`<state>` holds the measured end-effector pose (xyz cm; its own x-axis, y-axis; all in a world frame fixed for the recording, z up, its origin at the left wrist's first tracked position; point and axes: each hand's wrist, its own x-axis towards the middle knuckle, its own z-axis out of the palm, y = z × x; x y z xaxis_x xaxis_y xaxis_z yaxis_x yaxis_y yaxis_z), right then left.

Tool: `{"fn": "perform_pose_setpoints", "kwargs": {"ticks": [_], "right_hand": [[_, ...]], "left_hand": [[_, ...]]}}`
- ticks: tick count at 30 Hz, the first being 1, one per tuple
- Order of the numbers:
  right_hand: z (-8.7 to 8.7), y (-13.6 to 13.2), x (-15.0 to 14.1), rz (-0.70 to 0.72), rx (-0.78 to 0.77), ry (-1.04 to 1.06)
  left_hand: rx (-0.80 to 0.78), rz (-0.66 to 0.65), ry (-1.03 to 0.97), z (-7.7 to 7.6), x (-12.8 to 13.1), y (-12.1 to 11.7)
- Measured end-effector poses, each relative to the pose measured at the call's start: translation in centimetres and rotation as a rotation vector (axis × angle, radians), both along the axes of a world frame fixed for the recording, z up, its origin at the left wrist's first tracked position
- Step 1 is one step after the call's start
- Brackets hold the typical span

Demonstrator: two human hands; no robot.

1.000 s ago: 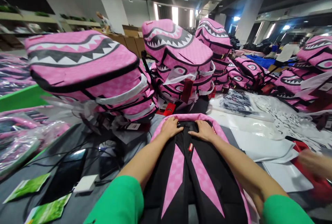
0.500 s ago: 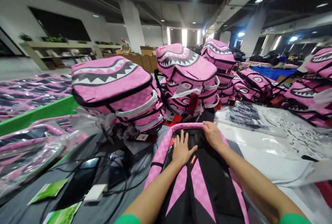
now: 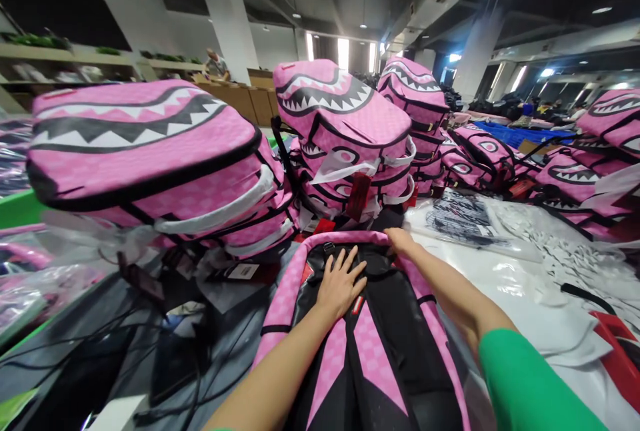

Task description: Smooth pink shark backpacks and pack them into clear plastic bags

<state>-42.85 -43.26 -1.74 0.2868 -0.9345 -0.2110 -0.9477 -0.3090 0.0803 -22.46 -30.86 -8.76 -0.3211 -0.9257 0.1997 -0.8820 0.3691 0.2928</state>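
A pink and black backpack (image 3: 400, 338) lies in front of me with its black back panel up and pink padded straps along both sides. My left hand (image 3: 340, 286) rests flat near the top of that panel, fingers spread. At the top right corner my right hand (image 3: 401, 242) grips the pink edge, its fingertips partly hidden over the far side. A small red and white label (image 3: 358, 304) shows just below my left hand. Beyond the top edge a red tag (image 3: 325, 226) lies beside the stacked backpacks.
Stacked pink shark-mouth backpacks (image 3: 140, 151) stand close at the left, with another pile (image 3: 340, 111) straight ahead. Dark cables (image 3: 200, 378) cross the grey table at left. White sheets and plastic bags (image 3: 470, 231) spread along the right. A person (image 3: 217, 64) is far back.
My view has shifted closer to the left stack, which now looks larger. My right hand stays at the top edge with its elbow farther out; my left hand remains flat on the panel.
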Motion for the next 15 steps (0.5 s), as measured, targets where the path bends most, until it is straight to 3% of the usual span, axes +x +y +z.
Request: {"fn": "perform_pose_setpoints", "kwargs": {"ticks": [7, 11, 13, 15], "right_hand": [[-0.1, 1.2, 0.1, -0.03, -0.063, -0.03], [0.1, 2.1, 0.7, -0.123, -0.146, -0.044], [1.1, 4.6, 0.9, -0.134, -0.185, -0.051], [2.4, 9.2, 1.1, -0.091, -0.197, -0.067]], "left_hand": [[-0.113, -0.002, 0.0, -1.4, -0.1, 0.2], [-0.088, -0.013, 0.03, -1.1, 0.0, -0.6], [-0.061, -0.016, 0.081, -0.6, 0.1, -0.9], [-0.048, -0.008, 0.143, -0.4, 0.2, -0.8]]}}
